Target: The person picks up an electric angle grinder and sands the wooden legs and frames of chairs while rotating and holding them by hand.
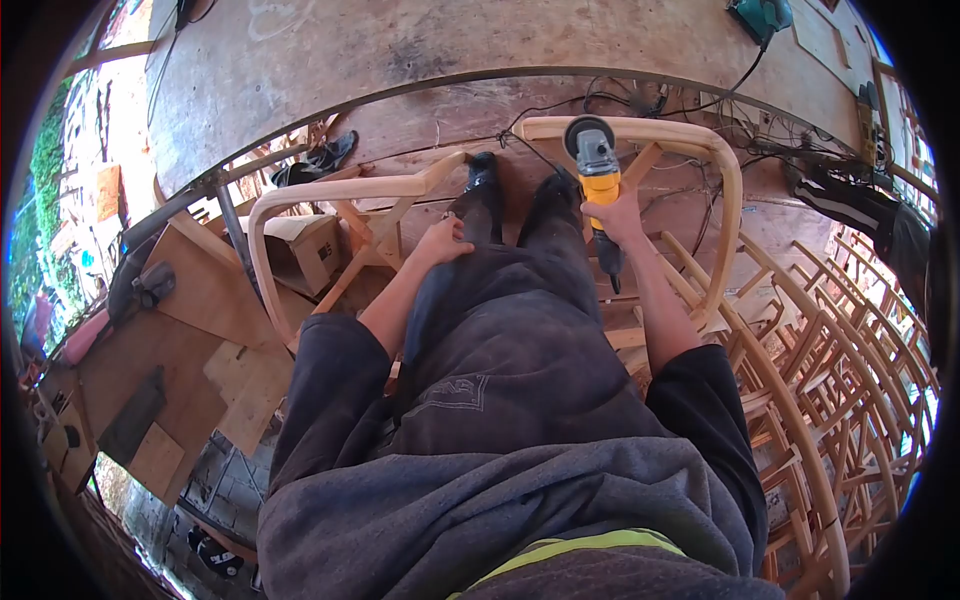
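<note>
My right hand (614, 217) is wrapped round the yellow body of an angle grinder (600, 186). The grinder's disc end points away from me, close to the top rail of a curved wooden frame (728, 190) on the right. My left hand (443, 241) rests on my dark trouser leg near the knee, fingers loosely bent and apart, holding no tool. Left of it stands a similar curved wooden frame (260, 222) with crossed struts. My legs lie between the two frames.
Ahead is a long wooden worktable (330, 60) with a green power tool (760, 18) on it. Cables (690, 110) trail beneath its edge. Many wooden chair frames (830, 370) crowd the right. A cardboard box (305, 250) and plywood pieces (190, 360) are on the left.
</note>
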Demonstrator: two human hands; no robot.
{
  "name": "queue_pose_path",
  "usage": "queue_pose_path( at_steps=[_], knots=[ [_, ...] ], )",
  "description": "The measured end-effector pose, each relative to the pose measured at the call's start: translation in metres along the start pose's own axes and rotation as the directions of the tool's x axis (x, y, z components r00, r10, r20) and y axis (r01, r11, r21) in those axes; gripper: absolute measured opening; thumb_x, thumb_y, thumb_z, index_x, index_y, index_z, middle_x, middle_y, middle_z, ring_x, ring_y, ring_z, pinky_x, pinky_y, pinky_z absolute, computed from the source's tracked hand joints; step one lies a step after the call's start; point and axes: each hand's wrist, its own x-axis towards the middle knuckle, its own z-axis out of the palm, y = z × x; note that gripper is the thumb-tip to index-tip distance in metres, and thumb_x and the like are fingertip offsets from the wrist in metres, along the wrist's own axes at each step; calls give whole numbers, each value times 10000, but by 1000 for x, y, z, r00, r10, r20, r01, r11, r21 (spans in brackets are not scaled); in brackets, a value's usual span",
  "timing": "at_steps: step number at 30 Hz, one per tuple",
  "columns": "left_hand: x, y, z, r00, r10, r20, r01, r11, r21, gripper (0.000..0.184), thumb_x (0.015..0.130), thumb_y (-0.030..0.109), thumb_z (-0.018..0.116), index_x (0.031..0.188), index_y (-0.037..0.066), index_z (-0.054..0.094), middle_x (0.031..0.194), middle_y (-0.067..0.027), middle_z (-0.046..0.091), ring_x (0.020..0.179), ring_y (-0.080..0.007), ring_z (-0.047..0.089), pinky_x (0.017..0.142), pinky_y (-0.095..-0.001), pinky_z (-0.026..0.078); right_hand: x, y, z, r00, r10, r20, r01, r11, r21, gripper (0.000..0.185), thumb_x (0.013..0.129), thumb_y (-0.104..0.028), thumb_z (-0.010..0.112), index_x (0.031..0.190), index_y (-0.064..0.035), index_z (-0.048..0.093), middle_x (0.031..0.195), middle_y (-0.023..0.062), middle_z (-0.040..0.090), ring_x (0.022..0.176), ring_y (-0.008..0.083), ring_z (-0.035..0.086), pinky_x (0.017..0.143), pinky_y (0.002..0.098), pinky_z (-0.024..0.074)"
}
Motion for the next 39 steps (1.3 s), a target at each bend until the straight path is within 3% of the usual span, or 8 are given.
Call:
queue_pose_path(
  at_steps=[1, 4, 8, 10, 13, 23, 30, 39],
  knots=[
    [-3, -1, -4, 1000, -16, -4, 17, 999, 42, 658, 727, 328, 826, 1246, -3, 594, 1129, -173, 712, 1054, -307, 690, 949, -392, 535, -1, 2, 1, 1000, 2, -2, -2, 1000, 0, 594, 670, -233, 799, 1190, -37, 588, 1038, 115, 704, 956, 274, 695, 852, 382, 541],
    [-7, -8, -5, 999, -27, -25, 30, 995, 99, 590, 757, 293, 801, 1227, -6, 605, 1090, -170, 721, 1024, -298, 697, 924, -391, 542, -14, -11, 6, 998, -69, -7, 62, 934, -351, 629, 690, -308, 735, 1260, -117, 551, 1108, 192, 683, 1052, 411, 645, 904, 477, 521],
    [-9, -10, -7, 999, -35, -40, 38, 995, 87, 502, 805, 282, 758, 1192, -14, 637, 1053, -174, 733, 1009, -294, 706, 913, -387, 545, -21, -30, 1, 997, -67, 42, 79, 847, -526, 649, 685, -280, 729, 1276, -105, 525, 1147, 199, 668, 1089, 393, 633, 915, 478, 513],
    [-11, -11, -3, 998, -32, -54, 36, 995, 89, 478, 816, 287, 746, 1174, -15, 652, 1049, -179, 734, 1014, -299, 706, 917, -386, 544, -13, -23, -3, 952, -240, 190, 306, 719, -624, 659, 695, -264, 749, 1281, -84, 506, 1148, 194, 653, 1096, 387, 627, 912, 482, 511],
    [-12, -8, -2, 997, -27, -77, 34, 996, 85, 440, 830, 291, 730, 1147, -10, 680, 1051, -185, 734, 1020, -307, 706, 920, -386, 545, -5, -24, -9, 919, -248, 306, 394, 578, -715, 657, 718, -258, 768, 1285, -68, 495, 1094, 177, 649, 1039, 373, 644, 879, 467, 522],
    [-23, -6, 48, 953, -92, -289, 59, 991, -121, 389, 831, 257, 705, 1124, 1, 696, 1048, -188, 733, 997, -309, 713, 904, -396, 553, 28, -21, -10, 756, -419, 503, 626, 239, -743, 423, 791, -100, 637, 1198, -64, 527, 969, 132, 620, 908, 303, 644, 802, 423, 514],
    [-24, 10, 75, 918, -168, -359, 64, 957, -284, 335, 849, 210, 705, 1114, 4, 692, 1028, -183, 739, 968, -276, 727, 873, -371, 562, 48, -10, -11, 714, -452, 534, 661, 185, -727, 472, 791, -134, 643, 1238, -43, 523, 957, 118, 598, 906, 290, 632, 797, 402, 505],
    [-22, 38, 77, 908, -187, -375, 100, 966, -240, 336, 866, 222, 710, 1117, -1, 695, 1030, -180, 741, 962, -277, 727, 873, -365, 558, 59, -18, -23, 688, -439, 577, 705, 220, -674, 442, 788, -81, 636, 1212, -38, 520, 962, 131, 609, 895, 304, 623, 796, 424, 497]
  ],
)
